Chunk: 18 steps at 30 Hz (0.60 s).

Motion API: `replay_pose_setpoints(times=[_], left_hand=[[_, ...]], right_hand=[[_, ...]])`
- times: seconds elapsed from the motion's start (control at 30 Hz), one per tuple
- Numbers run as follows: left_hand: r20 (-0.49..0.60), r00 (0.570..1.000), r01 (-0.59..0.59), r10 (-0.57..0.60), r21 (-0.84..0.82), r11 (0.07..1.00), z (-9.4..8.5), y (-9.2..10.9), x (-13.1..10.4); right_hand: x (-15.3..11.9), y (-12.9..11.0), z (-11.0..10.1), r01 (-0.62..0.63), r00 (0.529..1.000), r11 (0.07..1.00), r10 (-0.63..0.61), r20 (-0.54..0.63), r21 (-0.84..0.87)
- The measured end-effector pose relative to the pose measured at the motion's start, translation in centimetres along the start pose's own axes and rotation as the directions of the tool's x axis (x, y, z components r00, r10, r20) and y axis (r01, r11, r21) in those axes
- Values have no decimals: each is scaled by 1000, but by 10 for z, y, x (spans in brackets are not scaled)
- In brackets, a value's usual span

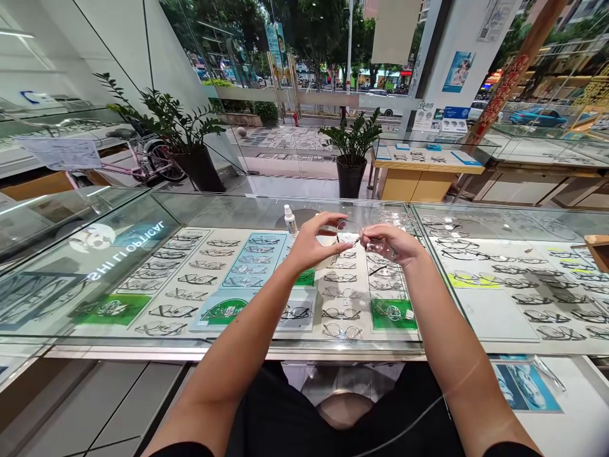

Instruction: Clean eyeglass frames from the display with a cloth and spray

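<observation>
A thin-rimmed pair of glasses (351,230) is held up above the glass display case (228,216). My left hand (316,242) grips its left side between thumb and fingers. On the other side, my right hand (392,242) pinches the frame near its right edge, with the fingers partly curled. A small white bottle (290,220) stands on the glass just behind my left hand. Below both hands, rows of glasses (341,313) lie inside the case.
Green cards (128,309) and a blue panel (254,254) lie under the glass. A wooden object (597,251) sits at the right edge. Beyond the case are potted plants (352,143), a display table (423,166) and a pink bicycle (137,158).
</observation>
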State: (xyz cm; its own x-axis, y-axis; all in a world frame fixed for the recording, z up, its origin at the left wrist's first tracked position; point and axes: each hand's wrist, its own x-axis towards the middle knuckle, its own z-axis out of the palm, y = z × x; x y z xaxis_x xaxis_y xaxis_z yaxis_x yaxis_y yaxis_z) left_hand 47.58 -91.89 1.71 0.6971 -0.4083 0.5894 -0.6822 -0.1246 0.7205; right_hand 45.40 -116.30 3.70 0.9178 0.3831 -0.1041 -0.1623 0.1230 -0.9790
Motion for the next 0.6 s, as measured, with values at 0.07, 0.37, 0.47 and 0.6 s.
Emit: replay_pose_setpoints(times=[0.07, 0.37, 0.47, 0.6], left_hand=[[-37, 999, 17, -17, 7, 1000, 0, -1, 0], [-400, 912, -65, 92, 81, 995, -19, 21, 33], [-466, 861, -166, 203, 121, 979, -29, 42, 62], [-494, 800, -291, 342, 179, 940, -36, 67, 94]], right_hand=[[-5, -6, -3, 55, 997, 995, -60, -52, -85], [-29, -44, 3, 385, 731, 605, -661, -170, -696], [-21, -66, 20, 395, 571, 430, -807, -149, -812], [-10, -94, 39, 439, 295, 226, -950, -98, -870]])
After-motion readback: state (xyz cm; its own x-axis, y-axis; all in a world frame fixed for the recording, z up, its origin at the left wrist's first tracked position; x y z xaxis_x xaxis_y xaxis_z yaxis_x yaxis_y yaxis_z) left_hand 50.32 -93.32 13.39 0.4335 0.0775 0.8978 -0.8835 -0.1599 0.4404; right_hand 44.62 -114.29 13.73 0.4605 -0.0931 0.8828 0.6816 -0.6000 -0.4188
